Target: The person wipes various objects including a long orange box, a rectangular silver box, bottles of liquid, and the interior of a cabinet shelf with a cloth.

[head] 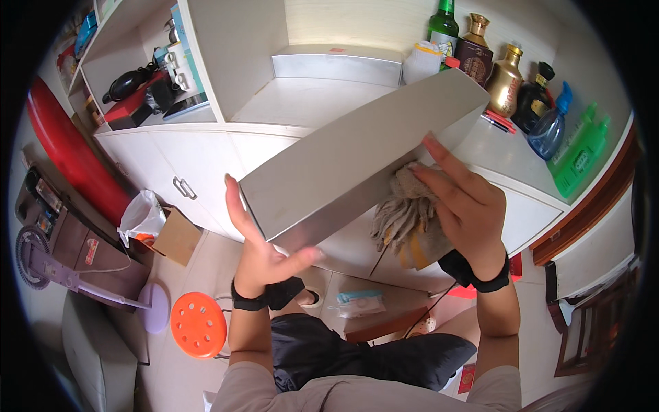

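Observation:
A long silver-grey box is held up at a slant in front of the white cabinet. My left hand supports its lower left end, with the thumb and fingers spread around the corner. My right hand presses a bunched grey-beige cloth with yellow parts against the box's near side, its index finger resting on the box's edge. A similar silver box lies at the back of the cabinet's shelf. Both wrists wear black bands.
Bottles, among them a gold bottle and a green gel bottle, stand at the shelf's right. An orange stool, a cardboard box and a purple fan are at the lower left. A small brown table stands below.

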Motion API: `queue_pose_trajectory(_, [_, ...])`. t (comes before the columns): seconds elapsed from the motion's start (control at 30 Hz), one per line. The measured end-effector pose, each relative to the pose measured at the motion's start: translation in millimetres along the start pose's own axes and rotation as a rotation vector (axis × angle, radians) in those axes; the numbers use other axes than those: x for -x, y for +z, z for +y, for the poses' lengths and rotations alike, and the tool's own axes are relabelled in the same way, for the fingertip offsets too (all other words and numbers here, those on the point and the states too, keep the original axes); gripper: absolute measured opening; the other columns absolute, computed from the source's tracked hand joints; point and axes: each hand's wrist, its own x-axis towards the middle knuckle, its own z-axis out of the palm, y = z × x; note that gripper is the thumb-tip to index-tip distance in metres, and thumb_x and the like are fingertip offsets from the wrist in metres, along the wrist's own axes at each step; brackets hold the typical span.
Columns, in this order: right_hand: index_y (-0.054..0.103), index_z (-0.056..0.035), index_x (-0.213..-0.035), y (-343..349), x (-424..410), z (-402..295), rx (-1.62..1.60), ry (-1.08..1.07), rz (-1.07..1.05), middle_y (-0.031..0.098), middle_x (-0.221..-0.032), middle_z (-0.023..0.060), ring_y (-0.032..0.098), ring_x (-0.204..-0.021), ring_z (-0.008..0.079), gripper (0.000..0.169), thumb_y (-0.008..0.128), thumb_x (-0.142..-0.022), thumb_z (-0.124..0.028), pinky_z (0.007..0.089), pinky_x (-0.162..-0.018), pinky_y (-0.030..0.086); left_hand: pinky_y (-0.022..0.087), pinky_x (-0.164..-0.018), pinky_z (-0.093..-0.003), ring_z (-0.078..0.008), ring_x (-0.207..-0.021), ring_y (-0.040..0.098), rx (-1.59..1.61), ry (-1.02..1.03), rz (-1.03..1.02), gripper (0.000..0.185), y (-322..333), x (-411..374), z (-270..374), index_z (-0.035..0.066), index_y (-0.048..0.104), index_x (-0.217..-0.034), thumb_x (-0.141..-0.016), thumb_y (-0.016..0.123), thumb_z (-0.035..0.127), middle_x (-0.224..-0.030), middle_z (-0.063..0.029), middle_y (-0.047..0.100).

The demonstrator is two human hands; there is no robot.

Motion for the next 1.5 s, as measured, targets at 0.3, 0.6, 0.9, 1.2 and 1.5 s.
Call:
queue_pose_trajectory(0.3, [0.068, -0.0038, -0.102, -49, 6, 21, -0.092, 0.375, 0.143, 0.067, -0.107, 0.0092, 0.065, -0.088, 0.0207, 0.035, 0.067, -0.068, 0.005, 0.0262, -0.079, 0.050, 0.039, -0.092, -0.0385, -0.0310, -0.104, 0.054, -0.212, -0.168, 0.138, 0.063, 0, 28, -12, 0.003, 0.053, -0.114, -0.061, 0.077, 0.026, -0.112, -0.0141, 0.057])
queue_pose_trajectory(0.6, [0.069, -0.0092, -0.102, -88, -25, 66, 0.220, 0.351, 0.268, 0.067, -0.092, 0.0130, 0.065, -0.078, 0.0274, 0.025, 0.068, -0.077, -0.011, 0.0295, -0.069, 0.050, 0.050, -0.089, -0.0475, -0.0347, -0.101, 0.059, 0.316, -0.049, 0.371, 0.018, 15, 13, -3, 0.008, 0.053, -0.109, -0.092, 0.045, 0.010, -0.107, -0.0255, 0.059])
queue_pose_trajectory(0.9, [0.069, -0.0171, -0.100, -52, -11, 60, 0.407, 0.357, 0.273, 0.067, -0.089, 0.0048, 0.063, -0.074, 0.0278, 0.027, 0.062, -0.076, -0.009, 0.0338, -0.061, 0.050, 0.047, -0.091, -0.0507, -0.0394, -0.106, 0.056, -0.127, 0.253, 0.130, 0.024, 11, -3, 25, 0.011, 0.043, -0.116, -0.092, 0.049, 0.013, -0.114, -0.0234, 0.056])
queue_pose_trajectory(1.2, [0.067, -0.0130, -0.102, -32, 3, 49, 0.238, 0.336, 0.293, 0.066, -0.091, 0.0040, 0.062, -0.076, 0.0272, 0.030, 0.062, -0.074, -0.006, 0.0337, -0.062, 0.050, 0.042, -0.099, -0.0490, -0.0364, -0.113, 0.053, -0.313, 0.456, 0.047, 0.032, 17, -11, 33, 0.004, 0.045, -0.124, -0.094, 0.043, 0.016, -0.123, -0.0240, 0.052])
queue_pose_trajectory(1.5, [0.066, -0.0119, -0.108, -17, 6, -3, -0.030, 0.329, 0.158, 0.065, -0.096, 0.0087, 0.062, -0.081, 0.0276, 0.037, 0.064, -0.072, -0.005, 0.0300, -0.068, 0.051, 0.047, -0.090, -0.0483, -0.0400, -0.106, 0.056, -0.535, 0.472, 0.097, 0.057, 27, -31, 37, 0.007, 0.043, -0.122, -0.075, 0.071, 0.022, -0.119, -0.0186, 0.054])
